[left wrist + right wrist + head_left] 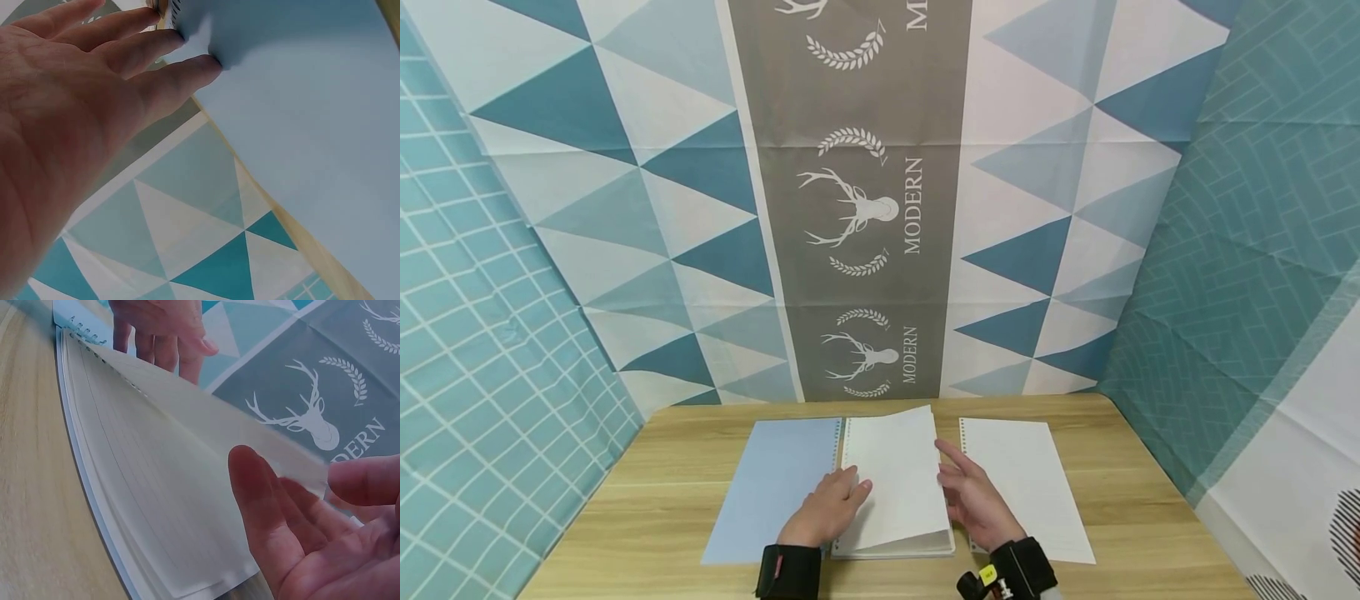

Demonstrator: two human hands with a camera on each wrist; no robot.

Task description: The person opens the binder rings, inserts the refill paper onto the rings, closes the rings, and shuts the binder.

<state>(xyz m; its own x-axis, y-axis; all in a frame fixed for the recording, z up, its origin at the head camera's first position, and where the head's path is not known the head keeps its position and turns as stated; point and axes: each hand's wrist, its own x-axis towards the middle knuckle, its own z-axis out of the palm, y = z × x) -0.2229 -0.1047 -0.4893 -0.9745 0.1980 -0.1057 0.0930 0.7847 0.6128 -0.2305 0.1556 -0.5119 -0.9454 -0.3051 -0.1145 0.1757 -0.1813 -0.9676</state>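
Observation:
A spiral-bound notebook lies open before me, its blue cover (778,483) turned to the left and white pages (895,475) on the right. The top leaf (250,428) is lifted and bowed along its right side. My left hand (827,506) is near the spiral binding, fingers extended; in the left wrist view the fingertips (206,62) meet the blue cover side. At the raised leaf's right edge is my right hand (973,496), its fingers loosely spread and touching the edge. The right wrist view shows the leaf close to those fingertips, without a firm pinch.
A loose white sheet (1026,483) with punched holes along its left edge lies right of the notebook, partly behind my right hand. Everything sits on a wooden table (655,492). Patterned cloth (865,208) hangs behind and at both sides. Both wrists wear black straps (790,571).

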